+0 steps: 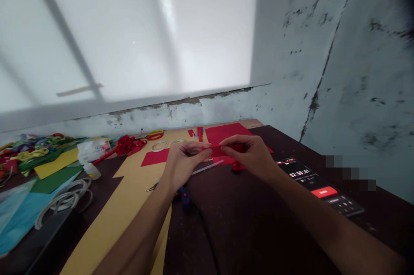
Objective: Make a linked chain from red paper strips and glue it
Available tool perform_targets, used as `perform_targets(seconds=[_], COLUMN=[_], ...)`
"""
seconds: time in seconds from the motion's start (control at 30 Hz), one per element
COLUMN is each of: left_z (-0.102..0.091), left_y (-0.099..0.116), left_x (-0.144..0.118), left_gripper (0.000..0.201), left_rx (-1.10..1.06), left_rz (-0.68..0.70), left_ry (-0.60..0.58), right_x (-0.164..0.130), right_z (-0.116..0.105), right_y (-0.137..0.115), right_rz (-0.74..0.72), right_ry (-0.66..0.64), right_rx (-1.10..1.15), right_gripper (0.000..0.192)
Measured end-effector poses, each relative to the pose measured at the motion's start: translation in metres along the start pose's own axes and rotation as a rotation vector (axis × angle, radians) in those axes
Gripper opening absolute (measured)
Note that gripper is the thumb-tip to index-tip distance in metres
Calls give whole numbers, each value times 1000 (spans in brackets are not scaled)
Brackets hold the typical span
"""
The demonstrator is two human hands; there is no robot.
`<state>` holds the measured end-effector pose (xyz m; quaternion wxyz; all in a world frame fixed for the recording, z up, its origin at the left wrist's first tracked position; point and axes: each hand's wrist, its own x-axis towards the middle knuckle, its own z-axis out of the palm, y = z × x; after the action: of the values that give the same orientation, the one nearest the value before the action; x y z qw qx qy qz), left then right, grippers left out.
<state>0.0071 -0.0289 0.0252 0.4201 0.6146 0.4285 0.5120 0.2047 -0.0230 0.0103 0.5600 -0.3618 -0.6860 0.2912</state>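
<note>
Dark table with yellow paper, red sheet, phone, scissors

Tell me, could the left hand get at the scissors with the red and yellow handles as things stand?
Probably not right away: the left hand is pinching the red paper strip together with the right hand. The scissors lie uncovered beyond it, with nothing visible between.

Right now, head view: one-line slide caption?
Both hands, left and right, pinch a red paper strip above a craft-strewn table.
</note>
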Motion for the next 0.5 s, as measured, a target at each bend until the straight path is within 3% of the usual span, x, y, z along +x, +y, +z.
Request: perform_targets(seconds=[0.5], left_z=[2], left_y=[0], left_x=[0], left_gripper=[21], left_rx=[22], left_rz=[34], left_ry=[-9], right_x=[0], right_z=[0], right_y=[1], right_rz=[2], right_ry=[7], right_rx=[-14], right_gripper=[13])
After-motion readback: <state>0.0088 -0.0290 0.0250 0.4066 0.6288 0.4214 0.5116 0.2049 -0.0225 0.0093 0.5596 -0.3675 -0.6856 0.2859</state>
